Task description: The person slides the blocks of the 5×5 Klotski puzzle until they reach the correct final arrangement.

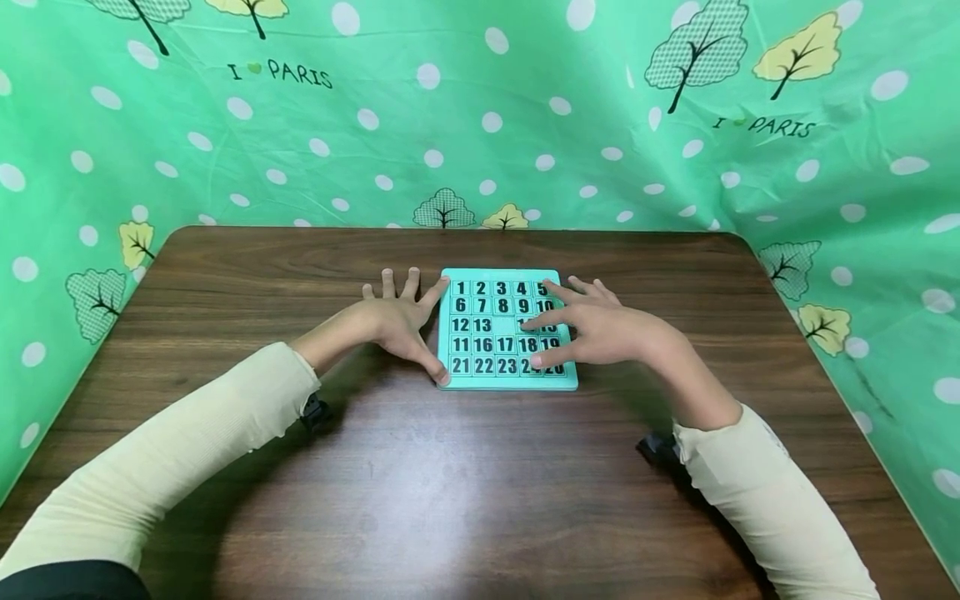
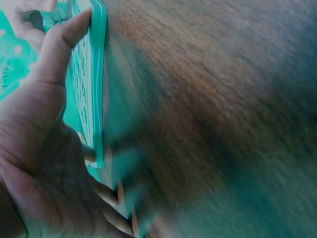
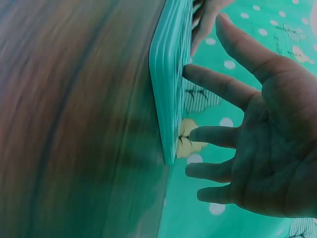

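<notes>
A turquoise number sliding puzzle (image 1: 504, 384) lies flat on the table, its black-numbered tiles in rows with one vacant space in the middle row. My left hand (image 1: 393, 323) is spread along its left side. The thumb presses the near left corner and the index finger the far left corner, the other fingers pointing away over the wood. From the right my right hand (image 1: 611, 329) reaches over the tiles, fingers spread. In the right wrist view its index fingertip (image 3: 188, 71) meets the tile face, while the thumb and other fingers stand off it. That fingertip partly covers a tile right of the vacant space.
The brown wooden table (image 1: 390, 483) extends around the puzzle on all sides. Behind it hangs a green cloth (image 1: 465, 83) with white dots and printed trees. Dark straps (image 1: 315, 412) show beneath both cream sleeves (image 1: 202, 433).
</notes>
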Demonstrator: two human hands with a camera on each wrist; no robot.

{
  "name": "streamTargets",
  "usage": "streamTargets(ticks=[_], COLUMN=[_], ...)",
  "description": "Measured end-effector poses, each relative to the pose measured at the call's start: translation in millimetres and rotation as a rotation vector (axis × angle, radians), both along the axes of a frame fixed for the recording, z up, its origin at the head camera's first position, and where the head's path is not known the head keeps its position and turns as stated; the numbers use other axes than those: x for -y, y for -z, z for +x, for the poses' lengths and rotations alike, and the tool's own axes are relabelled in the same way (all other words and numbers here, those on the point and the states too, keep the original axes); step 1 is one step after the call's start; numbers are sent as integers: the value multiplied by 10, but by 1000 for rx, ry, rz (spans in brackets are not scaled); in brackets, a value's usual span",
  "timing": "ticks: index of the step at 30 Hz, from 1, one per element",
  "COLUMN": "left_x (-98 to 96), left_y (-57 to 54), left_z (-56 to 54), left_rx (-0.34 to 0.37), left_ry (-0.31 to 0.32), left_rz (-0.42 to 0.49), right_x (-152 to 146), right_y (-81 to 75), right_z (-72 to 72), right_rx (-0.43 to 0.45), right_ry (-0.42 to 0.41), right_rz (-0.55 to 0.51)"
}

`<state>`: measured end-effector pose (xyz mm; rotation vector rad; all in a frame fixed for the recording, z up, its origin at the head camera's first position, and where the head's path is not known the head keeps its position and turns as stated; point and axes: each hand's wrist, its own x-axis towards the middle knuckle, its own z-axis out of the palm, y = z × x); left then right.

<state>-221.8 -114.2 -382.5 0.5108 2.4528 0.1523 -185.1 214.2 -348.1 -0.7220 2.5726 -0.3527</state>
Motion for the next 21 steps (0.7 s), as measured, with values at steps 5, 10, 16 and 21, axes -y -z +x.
streamTargets(ticks=[5, 10, 16, 21], left_x=[-13, -5, 14, -9], left_y=[-75, -79, 42, 20], left_z=[40, 42, -11, 5], left_rx=[16, 15, -9, -7], left_ry=[-1, -4, -12, -7], left_rz=[9, 7, -8, -3], right_x=[-34, 140, 395, 345], right_y=[-3, 21, 76, 70], right_z=[-17, -60, -66, -59], right_rx=[-18, -56, -6, 14], right_ry=[-10, -57, -117, -93], right_rz=[-15, -11, 4, 19])
